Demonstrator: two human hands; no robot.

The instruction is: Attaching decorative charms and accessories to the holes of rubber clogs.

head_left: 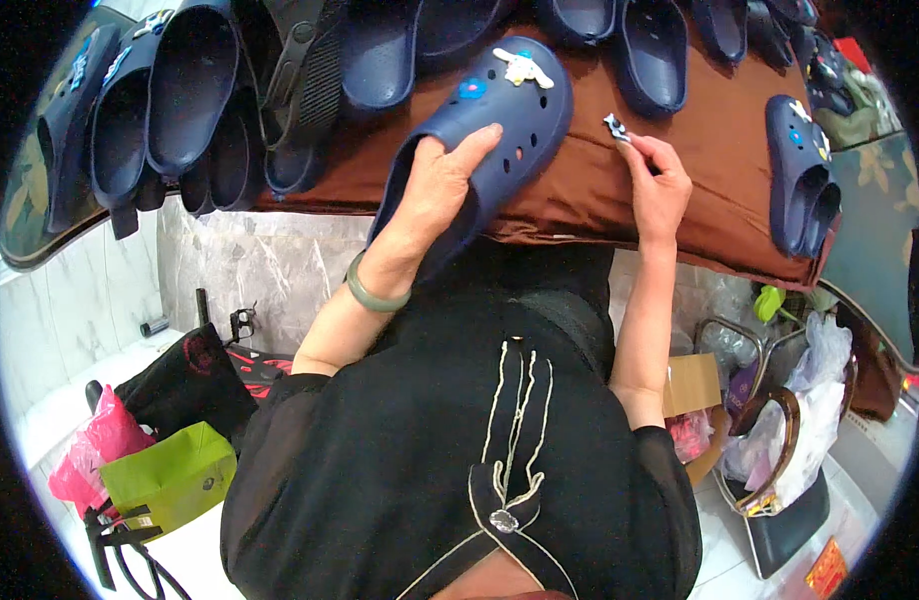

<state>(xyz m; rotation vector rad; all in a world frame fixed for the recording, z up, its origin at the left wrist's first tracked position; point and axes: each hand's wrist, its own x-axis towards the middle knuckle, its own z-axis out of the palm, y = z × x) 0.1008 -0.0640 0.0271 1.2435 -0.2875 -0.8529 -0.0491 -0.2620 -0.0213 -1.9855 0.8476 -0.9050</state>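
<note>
Green paper bag (pixel 172 478) — floor, lower left

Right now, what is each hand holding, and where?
Left hand grips the navy clog around its heel end; right hand pinches a small charm at its fingertips.

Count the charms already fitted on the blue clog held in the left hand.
2 show on the clog: a white figure charm near the toe and a blue flower charm beside it. The left hand may hide others.
</note>
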